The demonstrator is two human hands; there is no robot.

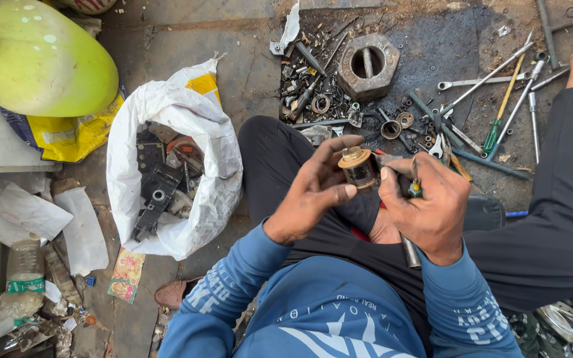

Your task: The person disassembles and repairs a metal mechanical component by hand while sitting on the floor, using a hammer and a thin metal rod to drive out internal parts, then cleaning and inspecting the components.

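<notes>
Grimy workshop floor [247, 73], white sack [187, 119] holding metal parts, left hand [313, 192] pinching small brass-capped cylinder [359, 167], right hand [429, 205] clenched around screwdriver [415, 190]

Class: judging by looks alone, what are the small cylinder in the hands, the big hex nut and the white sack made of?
Cylinder: probably metal, dark body, brassy cap.
Hex nut: likely steel or iron, dull, rusty brown.
Sack: apparently woven plastic, white, crinkled.

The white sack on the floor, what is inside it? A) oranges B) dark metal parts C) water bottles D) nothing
B: the open white sack shows dark metal parts piled inside, left of the hands.
</notes>
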